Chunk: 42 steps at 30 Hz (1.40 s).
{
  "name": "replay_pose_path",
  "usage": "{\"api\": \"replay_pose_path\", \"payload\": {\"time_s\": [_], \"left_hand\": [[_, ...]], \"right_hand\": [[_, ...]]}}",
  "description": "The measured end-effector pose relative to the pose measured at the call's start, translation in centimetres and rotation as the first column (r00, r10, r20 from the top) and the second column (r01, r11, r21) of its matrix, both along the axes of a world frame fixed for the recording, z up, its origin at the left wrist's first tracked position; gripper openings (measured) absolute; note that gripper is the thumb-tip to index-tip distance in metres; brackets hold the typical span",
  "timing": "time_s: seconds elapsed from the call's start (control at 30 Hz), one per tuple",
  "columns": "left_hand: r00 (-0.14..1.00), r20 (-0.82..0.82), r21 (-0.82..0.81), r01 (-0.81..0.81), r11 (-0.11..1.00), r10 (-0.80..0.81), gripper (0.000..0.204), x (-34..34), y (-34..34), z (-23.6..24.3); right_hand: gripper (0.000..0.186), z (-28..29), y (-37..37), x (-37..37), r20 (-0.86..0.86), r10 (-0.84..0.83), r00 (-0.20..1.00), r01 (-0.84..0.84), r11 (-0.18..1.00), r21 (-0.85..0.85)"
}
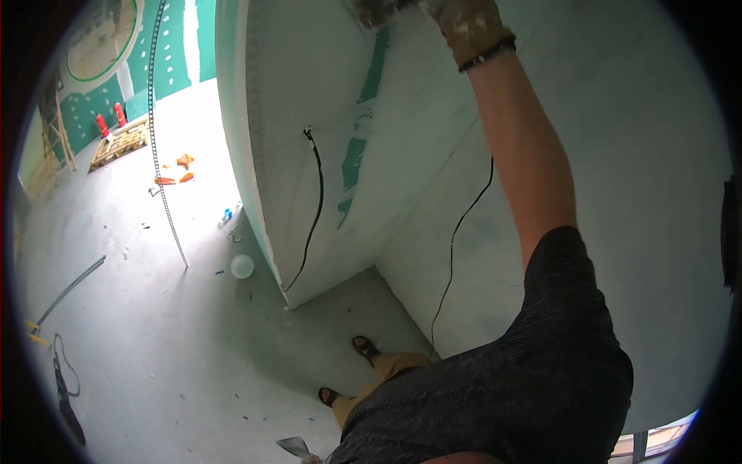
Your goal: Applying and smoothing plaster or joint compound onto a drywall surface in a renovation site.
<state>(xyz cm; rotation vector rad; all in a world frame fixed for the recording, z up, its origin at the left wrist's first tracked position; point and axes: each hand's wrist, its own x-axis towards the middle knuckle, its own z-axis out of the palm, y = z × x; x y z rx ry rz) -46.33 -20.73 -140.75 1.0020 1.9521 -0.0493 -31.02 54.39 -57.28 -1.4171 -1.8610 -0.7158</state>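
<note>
- Flat tool (379,11): at the top edge of my view, blurred and partly cut off, by the upper end of a green strip (354,161) on the pale wall panel (297,58).
- R hand (470,27): gloved, raised right beside the tool, prob. holding it; fingers mostly out of frame, so I can't tell how tightly they're closed, if at all.
- L hand: can't confirm. A small blade (294,445) pokes up at the bottom edge; pale bit at its base may be glove or handle, can't tell which.
- Doing it well, imo: keep tool low-angled, pressure even, edge fully on the panel; I'd tilt the head up a touch too, as contact is nearly off my feed.
- Watch black cable (319,185) sticking out of the panel left of the strip; I'd steer around it. 2nd cable (452,240) hangs on the adjoining wall, also worth avoiding.
- Further out: perforated strip (152,100) hanging at L, round white item (242,267) on floor, wooden pallet (120,145) w/ red cylinders (102,126) nr it, green boards (174,54) behind.
- Brands/labels/writing: nothing legible from here.
</note>
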Motion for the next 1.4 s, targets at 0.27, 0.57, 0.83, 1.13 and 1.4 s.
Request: {"api": "replay_pose_path", "payload": {"time_s": [0.27,0.57,0.83,1.13,1.4], "left_hand": [[0.918,0.29,-0.018,-0.277,0.961,0.27,0.037,-5.5,2.4,0.5],[0.496,0.554,-0.089,-0.763,0.64,0.669,0.018,-2.9,-1.4,3.5],[-0.312,0.461,-0.615,-0.787,0.046,0.831,0.028,-3.1,-0.6,9.9],[-0.1,0.394,-0.31,-0.95,0.03,0.914,0.025,1.8,2.2,20.5],[-0.106,0.055,-0.442,-0.894,-0.071,0.993,0.041,4.7,-0.8,27.4]], "right_hand": [[0.017,5.3,-0.1,0.8,0.654,-0.34,0.675,-0.254,0.725,0.64],[0.027,0.0,7.7,6.8,0.672,-0.685,0.281,-0.138,0.664,0.735],[0.045,-24.2,10.5,11.3,0.436,-0.003,0.9,0.036,0.997,-0.069],[0.032,-55.1,8.0,7.7,-0.028,0.223,0.974,-0.216,0.889,-0.405],[0.039,-71.9,2.4,-0.3,-0.437,-0.05,0.898,-0.298,0.662,-0.688]]}}
